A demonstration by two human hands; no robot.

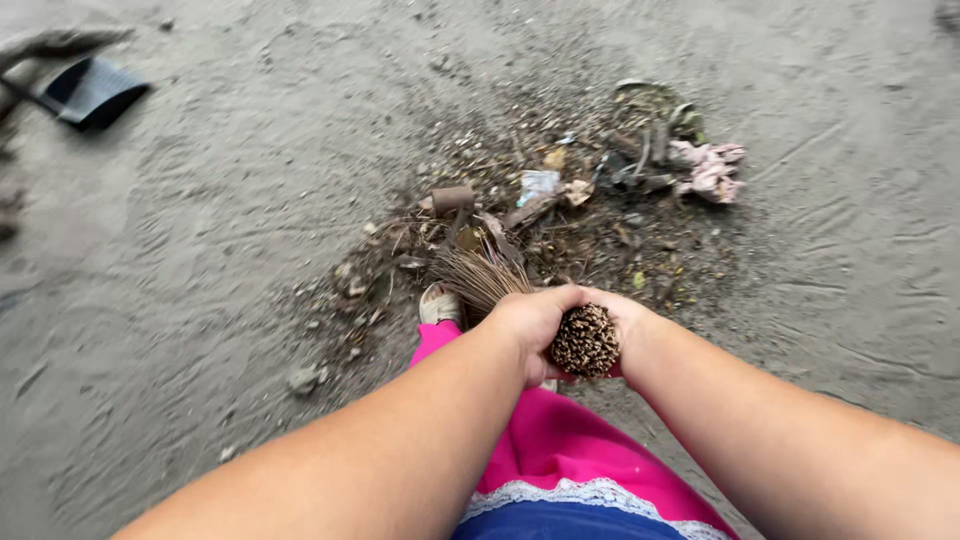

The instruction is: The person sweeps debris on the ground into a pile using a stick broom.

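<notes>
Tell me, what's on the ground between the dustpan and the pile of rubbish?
Nothing much. In the head view, the stretch from the black dustpan to the rubbish pile is bare grey sandy ground marked with sweep lines, with small pebbles near the pile's edge.

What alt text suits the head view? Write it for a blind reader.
Both hands, left and right, grip a stick broom over a litter pile on sandy ground. A black dustpan lies far left.
</notes>
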